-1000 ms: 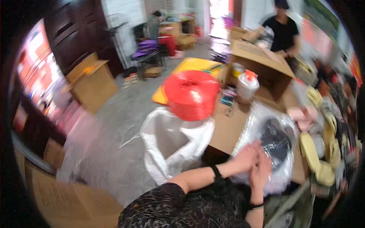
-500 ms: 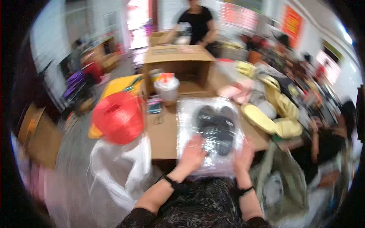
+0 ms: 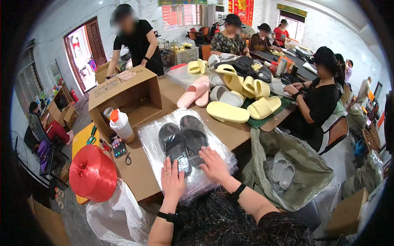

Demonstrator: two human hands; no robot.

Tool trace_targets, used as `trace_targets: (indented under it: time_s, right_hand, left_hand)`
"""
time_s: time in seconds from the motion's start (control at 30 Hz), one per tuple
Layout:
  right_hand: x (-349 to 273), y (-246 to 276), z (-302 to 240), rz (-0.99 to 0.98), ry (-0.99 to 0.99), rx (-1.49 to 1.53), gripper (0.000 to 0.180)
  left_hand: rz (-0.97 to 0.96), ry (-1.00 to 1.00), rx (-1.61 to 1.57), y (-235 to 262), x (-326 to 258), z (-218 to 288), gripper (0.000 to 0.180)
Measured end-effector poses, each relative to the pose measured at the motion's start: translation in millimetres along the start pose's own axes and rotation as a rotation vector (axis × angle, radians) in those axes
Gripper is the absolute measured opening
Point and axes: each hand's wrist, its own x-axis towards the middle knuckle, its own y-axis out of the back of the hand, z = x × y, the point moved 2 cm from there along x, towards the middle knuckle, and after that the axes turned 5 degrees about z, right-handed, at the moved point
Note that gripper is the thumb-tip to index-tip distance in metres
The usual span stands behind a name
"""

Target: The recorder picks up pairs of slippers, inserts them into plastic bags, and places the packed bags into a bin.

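A pair of black slide sandals point(image 3: 193, 131) lies side by side, apparently inside the top clear plastic bag point(image 3: 154, 137) of a flat stack at the table's near edge. My left hand point(image 3: 173, 180) rests with fingers extended at the near end of the left slide. Over the near end of the right slide lies my right hand point(image 3: 214, 164), palm down and fingers outstretched. Neither hand grips anything. Beyond them are a pair of pink slides point(image 3: 195, 92) and a heap of yellow and grey slides point(image 3: 227, 110).
An open cardboard box point(image 3: 123, 92), a white bottle with an orange cap point(image 3: 121, 125) and a phone point(image 3: 119, 148) are at left, near a roll of red twine point(image 3: 93, 173). A green sack point(image 3: 303, 164) holding bagged grey slides stands at right. Co-workers surround the table.
My view has turned right, so the table sits angled. My right hand has moved from the bag's right edge onto the slides; my left remains by their near end.
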Motion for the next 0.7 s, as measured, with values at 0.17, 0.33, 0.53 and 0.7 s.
trace_targets:
  time_s: [0.17, 0.33, 0.53, 0.7]
  right_hand:
    - [-10, 5, 43, 0.016, -0.107, -0.081, 0.053]
    - [33, 39, 5, 0.306, -0.032, -0.087, 0.051]
    - [88, -6, -34, 0.125, -0.151, -0.062, 0.053]
    - [117, -44, -29, 0.009, -0.322, -0.209, 0.061]
  left_hand:
    - [-0.01, 0.001, -0.017, 3, 4, -2, 0.053]
    - [-0.012, 0.009, -0.033, 3, 10, 1, 0.052]
    - [-0.052, 0.025, -0.031, 0, 8, 3, 0.052]
    - [-0.038, 0.011, -0.074, 2, 5, 0, 0.057]
